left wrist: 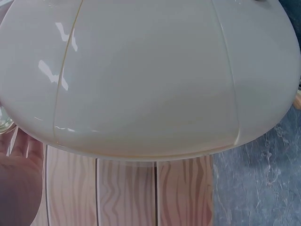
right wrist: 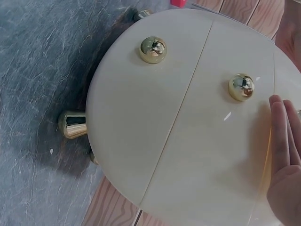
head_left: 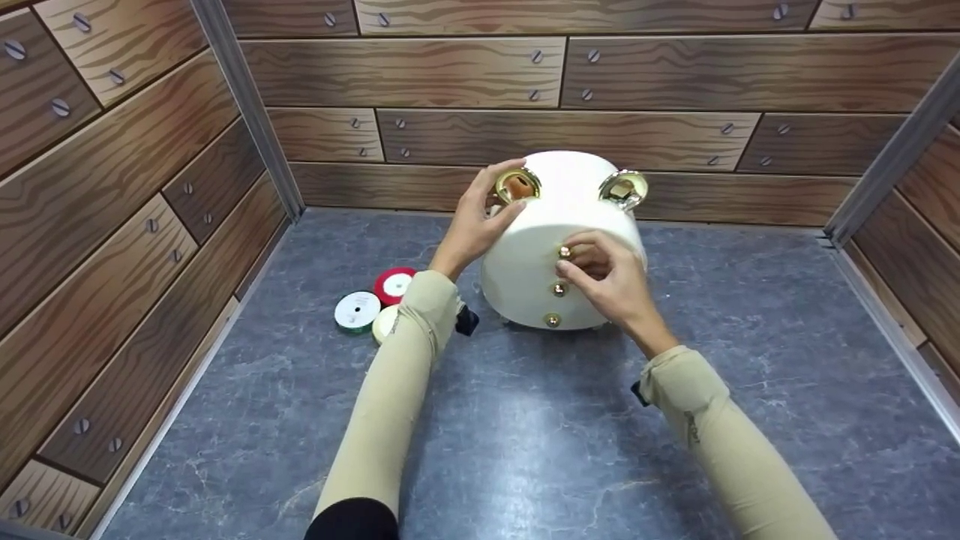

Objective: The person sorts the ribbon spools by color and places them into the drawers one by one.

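While marbled floor stretches to plank walls, your left hand grips a ring, right hand pinches the top knob.

one rounded white chest, three round golden knobs, two shiny ear-like pieces, three spools in all, one red, one green-edged, one cream, two beige sleeves, three wood-patterned walls, two metal corner posts

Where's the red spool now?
In the head view, the red spool lies left of the white box, behind the cream spool, beside the left sleeve.
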`<move>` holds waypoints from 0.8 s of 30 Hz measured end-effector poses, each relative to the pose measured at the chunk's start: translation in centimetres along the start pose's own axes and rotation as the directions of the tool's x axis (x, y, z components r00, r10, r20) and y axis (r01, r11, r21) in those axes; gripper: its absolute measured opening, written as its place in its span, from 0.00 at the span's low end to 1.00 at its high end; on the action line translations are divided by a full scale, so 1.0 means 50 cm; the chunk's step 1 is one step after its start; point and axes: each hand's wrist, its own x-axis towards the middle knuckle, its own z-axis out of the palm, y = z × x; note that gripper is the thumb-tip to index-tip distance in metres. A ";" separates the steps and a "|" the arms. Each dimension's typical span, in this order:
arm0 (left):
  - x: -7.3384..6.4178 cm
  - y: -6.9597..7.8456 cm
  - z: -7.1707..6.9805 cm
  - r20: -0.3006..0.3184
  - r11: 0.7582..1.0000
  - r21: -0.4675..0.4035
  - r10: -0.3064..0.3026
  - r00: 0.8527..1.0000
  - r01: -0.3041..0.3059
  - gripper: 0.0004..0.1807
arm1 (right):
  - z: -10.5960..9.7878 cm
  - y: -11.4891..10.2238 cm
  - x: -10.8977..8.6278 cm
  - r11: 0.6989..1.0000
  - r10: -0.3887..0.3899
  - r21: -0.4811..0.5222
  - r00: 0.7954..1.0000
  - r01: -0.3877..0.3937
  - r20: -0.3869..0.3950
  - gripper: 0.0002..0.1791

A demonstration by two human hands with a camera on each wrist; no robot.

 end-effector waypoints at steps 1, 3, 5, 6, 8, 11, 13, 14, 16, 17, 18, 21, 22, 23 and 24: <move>-0.001 0.000 0.000 0.001 1.000 -0.007 -0.004 1.000 0.004 0.29 | 0.002 0.000 0.001 1.000 -0.005 0.004 1.000 0.005 -0.006 0.15; -0.001 -0.001 0.000 0.003 1.000 -0.013 -0.007 1.000 0.007 0.29 | 0.004 0.000 0.002 1.000 -0.016 0.008 1.000 0.016 -0.021 0.13; 0.000 -0.002 0.000 0.005 1.000 -0.015 -0.009 1.000 0.009 0.29 | 0.006 0.001 0.003 0.999 -0.032 0.017 0.999 0.033 -0.036 0.12; 0.000 -0.002 0.000 0.006 1.000 -0.014 -0.010 1.000 0.010 0.29 | 0.006 0.002 0.004 0.999 -0.041 0.020 0.998 0.042 -0.041 0.12; 0.000 -0.002 0.000 0.007 1.000 -0.013 -0.017 1.000 0.017 0.30 | 0.006 0.004 0.005 0.998 -0.058 0.020 0.997 0.059 -0.054 0.12; 0.001 0.000 0.002 0.002 1.000 -0.008 -0.027 1.000 0.027 0.29 | 0.005 0.006 0.007 0.996 -0.083 0.015 0.995 0.084 -0.059 0.12; 0.002 0.002 0.002 -0.004 0.999 -0.005 -0.033 0.999 0.033 0.29 | 0.006 0.007 0.008 0.996 -0.086 0.013 0.994 0.087 -0.063 0.12; 0.002 0.003 0.001 -0.009 0.999 0.000 -0.033 0.999 0.033 0.29 | 0.008 0.006 0.009 0.996 -0.082 0.011 0.995 0.083 -0.065 0.11; 0.002 0.004 0.000 -0.019 0.999 0.014 -0.033 0.999 0.034 0.29 | 0.011 0.005 0.009 0.997 -0.070 0.005 0.995 0.071 -0.070 0.11; 0.002 0.004 -0.001 -0.021 0.999 0.019 -0.034 0.999 0.034 0.28 | 0.012 0.005 0.009 0.998 -0.060 0.003 0.995 0.060 -0.074 0.11; 0.003 0.005 -0.001 -0.023 0.999 0.022 -0.033 0.999 0.034 0.28 | 0.014 0.004 0.008 0.999 -0.048 0.000 0.996 0.049 -0.081 0.12; 0.004 0.005 0.001 -0.026 0.999 0.027 -0.029 0.999 0.030 0.28 | 0.015 0.000 0.007 1.000 -0.028 -0.013 0.995 0.026 -0.091 0.13; 0.004 0.005 0.001 -0.026 0.999 0.024 -0.027 0.999 0.028 0.28 | 0.015 -0.004 0.006 1.000 -0.023 -0.017 0.996 0.022 -0.092 0.13; 0.004 0.004 0.002 -0.026 0.999 0.020 -0.026 0.999 0.027 0.27 | 0.015 -0.009 0.005 1.000 -0.022 -0.019 0.996 0.020 -0.091 0.13; 0.004 0.003 0.003 -0.026 1.000 0.018 -0.025 0.999 0.025 0.27 | 0.015 -0.017 0.003 1.000 -0.021 -0.020 0.996 0.019 -0.089 0.13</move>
